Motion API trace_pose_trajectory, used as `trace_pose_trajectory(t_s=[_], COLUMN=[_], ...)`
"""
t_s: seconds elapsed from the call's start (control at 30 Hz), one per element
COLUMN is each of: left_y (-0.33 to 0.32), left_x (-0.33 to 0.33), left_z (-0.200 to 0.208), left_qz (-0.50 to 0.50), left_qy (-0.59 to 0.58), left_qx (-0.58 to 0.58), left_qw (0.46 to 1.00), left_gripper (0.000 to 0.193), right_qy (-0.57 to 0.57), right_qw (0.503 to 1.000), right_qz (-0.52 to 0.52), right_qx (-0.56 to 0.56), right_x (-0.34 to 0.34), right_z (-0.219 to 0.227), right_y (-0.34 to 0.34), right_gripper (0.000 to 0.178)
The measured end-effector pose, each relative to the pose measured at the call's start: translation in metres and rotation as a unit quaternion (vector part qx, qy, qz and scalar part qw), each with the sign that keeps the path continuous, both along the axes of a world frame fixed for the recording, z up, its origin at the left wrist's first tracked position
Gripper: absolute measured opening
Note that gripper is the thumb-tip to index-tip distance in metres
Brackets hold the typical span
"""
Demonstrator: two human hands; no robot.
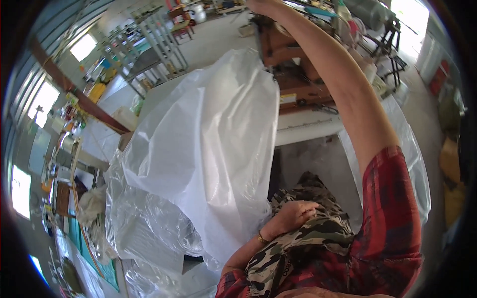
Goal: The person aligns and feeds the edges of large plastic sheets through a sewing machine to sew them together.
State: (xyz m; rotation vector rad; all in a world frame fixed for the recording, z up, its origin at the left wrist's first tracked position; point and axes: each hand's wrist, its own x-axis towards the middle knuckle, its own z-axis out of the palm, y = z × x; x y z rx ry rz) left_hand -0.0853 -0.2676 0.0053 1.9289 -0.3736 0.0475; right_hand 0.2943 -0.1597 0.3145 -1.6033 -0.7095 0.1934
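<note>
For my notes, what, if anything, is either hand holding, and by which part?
Left hand: nothing visible, resting on camouflage cloth. Right hand: cut off at the top, so cannot tell.

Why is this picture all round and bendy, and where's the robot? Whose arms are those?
There's no robot here! A person wears a camera on their head, looking down, and its very wide lens bends straight edges. The arms are that person's own, in red checked sleeves. The left hand rests, fingers curled, on camouflage cloth over the lap; I see nothing held. The right hand reaches up to the picture's top edge, so I can't tell if it holds anything. Below it, a brown machine sits on a pale tabletop. Beside that spreads a big, shiny white sheet.
</note>
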Motion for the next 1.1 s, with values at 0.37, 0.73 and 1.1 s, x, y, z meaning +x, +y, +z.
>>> trace_pose_trajectory(t_s=[0.37, 0.73, 1.1], left_y=[0.140, 0.413, 0.409], left_x=[-0.062, 0.085, 0.133], left_z=[0.150, 0.139, -0.062], left_qz=[0.391, 0.526, 0.473], left_qy=[-0.089, -0.067, 0.146], left_qx=[0.013, 0.270, 0.323], left_qw=[0.916, 0.803, 0.807], left_gripper=[0.020, 0.046, 0.035], right_qy=[-0.442, -0.681, -0.254], right_qw=[0.861, 0.707, 0.965], right_qz=[-0.174, -0.159, -0.015], right_qx=[-0.180, 0.107, -0.061], right_x=[-0.047, -0.049, -0.095], right_z=[0.006, -0.109, -0.308], right_y=[-0.015, -0.096, -0.140], right_gripper=[0.027, 0.018, 0.018])
